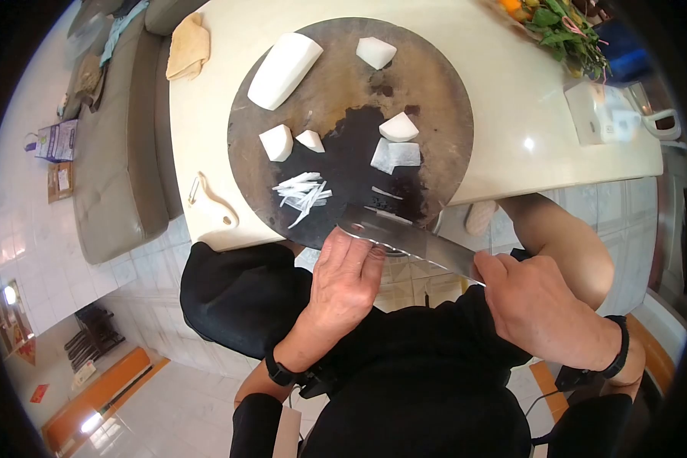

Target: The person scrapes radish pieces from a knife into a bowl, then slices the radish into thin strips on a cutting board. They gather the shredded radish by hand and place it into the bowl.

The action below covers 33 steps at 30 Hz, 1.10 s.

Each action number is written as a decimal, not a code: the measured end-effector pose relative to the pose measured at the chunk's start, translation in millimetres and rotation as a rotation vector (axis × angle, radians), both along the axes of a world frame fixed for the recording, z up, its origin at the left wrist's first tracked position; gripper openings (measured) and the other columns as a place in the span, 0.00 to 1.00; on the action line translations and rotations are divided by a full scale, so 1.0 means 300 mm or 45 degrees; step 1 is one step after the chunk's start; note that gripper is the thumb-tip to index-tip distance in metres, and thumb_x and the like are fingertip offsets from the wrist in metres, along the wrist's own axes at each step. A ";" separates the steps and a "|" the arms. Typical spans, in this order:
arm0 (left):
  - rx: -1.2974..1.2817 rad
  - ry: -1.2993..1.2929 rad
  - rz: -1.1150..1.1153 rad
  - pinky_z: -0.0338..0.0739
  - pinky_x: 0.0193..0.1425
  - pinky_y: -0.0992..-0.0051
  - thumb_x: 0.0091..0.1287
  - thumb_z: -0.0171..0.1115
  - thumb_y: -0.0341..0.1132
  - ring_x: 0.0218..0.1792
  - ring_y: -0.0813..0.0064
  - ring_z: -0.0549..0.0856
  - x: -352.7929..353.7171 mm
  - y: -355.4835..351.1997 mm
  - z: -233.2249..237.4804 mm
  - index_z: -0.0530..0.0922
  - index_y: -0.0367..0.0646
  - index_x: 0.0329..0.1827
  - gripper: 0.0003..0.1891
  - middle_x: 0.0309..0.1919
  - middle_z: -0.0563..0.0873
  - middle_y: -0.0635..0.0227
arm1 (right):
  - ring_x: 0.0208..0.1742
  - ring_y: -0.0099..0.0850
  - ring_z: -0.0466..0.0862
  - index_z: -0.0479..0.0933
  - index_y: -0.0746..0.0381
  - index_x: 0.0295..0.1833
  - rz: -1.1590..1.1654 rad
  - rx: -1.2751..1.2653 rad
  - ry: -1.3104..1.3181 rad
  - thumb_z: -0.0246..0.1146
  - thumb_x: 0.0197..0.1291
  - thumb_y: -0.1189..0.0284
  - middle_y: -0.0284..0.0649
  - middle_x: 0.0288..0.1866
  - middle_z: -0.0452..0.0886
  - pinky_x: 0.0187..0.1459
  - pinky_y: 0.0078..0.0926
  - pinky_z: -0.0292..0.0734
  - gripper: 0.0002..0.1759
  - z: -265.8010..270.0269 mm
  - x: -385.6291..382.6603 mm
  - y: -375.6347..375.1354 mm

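My right hand [538, 305] is wrapped round the handle of a wide kitchen knife [427, 246], held over the near edge of a round cutting board [443, 84]. At the blade's front end, my left hand [347, 278] has its fingers bent together against the metal; the fingertips are partly hidden. A thin white strip [389, 216] lies along the blade. On the board are a large peeled white radish piece [285, 70], several smaller chunks [375, 53], thin radish slices [395, 156] and a pile of radish shreds [304, 195] left of the knife.
A peeler [210, 206] lies at the table's left edge, with a folded yellow cloth [188, 47] farther back. Leafy greens [561, 23] and a white container [603, 111] stand at the right. My knees are under the near table edge.
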<state>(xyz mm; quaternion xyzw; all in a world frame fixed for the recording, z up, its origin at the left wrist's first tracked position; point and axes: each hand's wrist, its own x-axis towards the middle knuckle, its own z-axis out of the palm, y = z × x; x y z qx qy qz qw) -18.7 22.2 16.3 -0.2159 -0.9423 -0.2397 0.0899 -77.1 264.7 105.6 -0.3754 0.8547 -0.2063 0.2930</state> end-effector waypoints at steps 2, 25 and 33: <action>-0.011 0.001 0.002 0.76 0.55 0.55 0.55 0.66 0.21 0.51 0.51 0.80 0.006 -0.002 0.000 0.81 0.24 0.39 0.10 0.47 0.80 0.52 | 0.24 0.49 0.79 0.68 0.72 0.38 0.038 0.044 0.007 0.63 0.46 0.82 0.51 0.26 0.77 0.25 0.40 0.74 0.14 0.007 -0.003 -0.006; -0.050 0.034 0.037 0.81 0.48 0.62 0.52 0.65 0.19 0.50 0.51 0.81 0.024 0.002 -0.016 0.81 0.23 0.40 0.12 0.47 0.80 0.50 | 0.25 0.50 0.78 0.70 0.68 0.43 -0.017 0.031 -0.018 0.59 0.52 0.84 0.47 0.25 0.74 0.27 0.43 0.70 0.11 -0.036 -0.008 -0.069; 0.045 0.033 0.056 0.81 0.45 0.60 0.51 0.64 0.17 0.46 0.51 0.81 0.022 0.003 -0.016 0.80 0.22 0.39 0.11 0.43 0.80 0.51 | 0.25 0.48 0.81 0.68 0.72 0.38 0.011 0.039 0.009 0.65 0.45 0.82 0.52 0.27 0.77 0.24 0.39 0.75 0.15 -0.006 0.015 -0.023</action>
